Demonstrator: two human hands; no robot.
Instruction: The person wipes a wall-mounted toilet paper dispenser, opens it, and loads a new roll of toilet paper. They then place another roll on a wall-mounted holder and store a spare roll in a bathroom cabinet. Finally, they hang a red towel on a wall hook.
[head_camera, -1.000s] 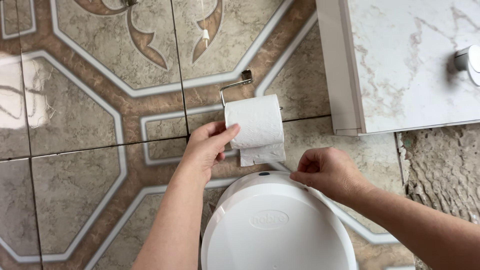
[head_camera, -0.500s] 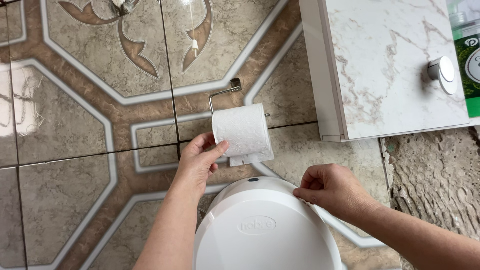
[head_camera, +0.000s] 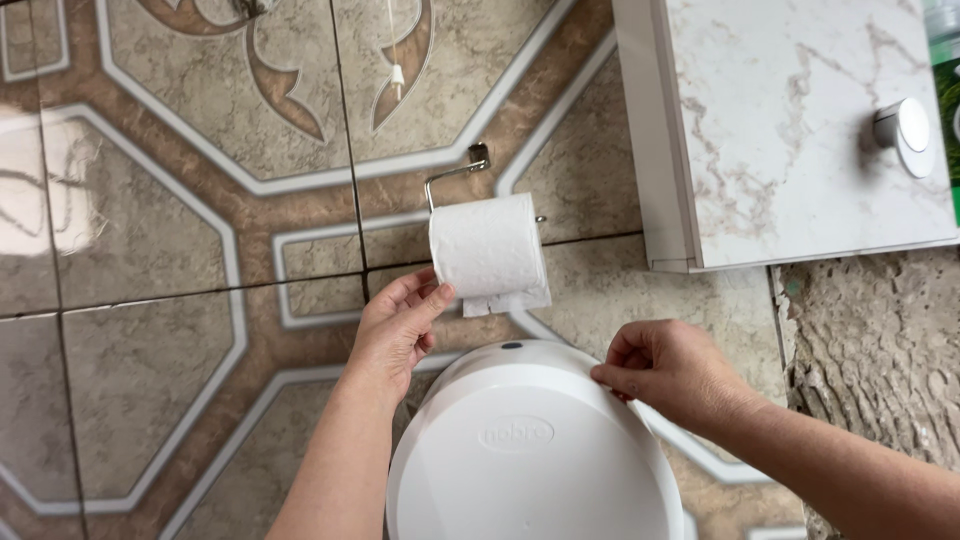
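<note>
A paper roll (head_camera: 488, 250) is hanging on a wall holder (head_camera: 455, 172), with a round lid (head_camera: 530, 460) sitting near, just below it. The left hand (head_camera: 395, 330) is touching the roll's lower left edge; the right hand (head_camera: 670, 368) is pinching the lid's right rim. A cabinet (head_camera: 800, 130) is hanging far right.

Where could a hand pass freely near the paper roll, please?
Free: the tiled wall left of the left hand, and between the paper roll and the marbled cabinet. Crowded: between the roll and the white lid, where the right hand pinches the rim.
</note>
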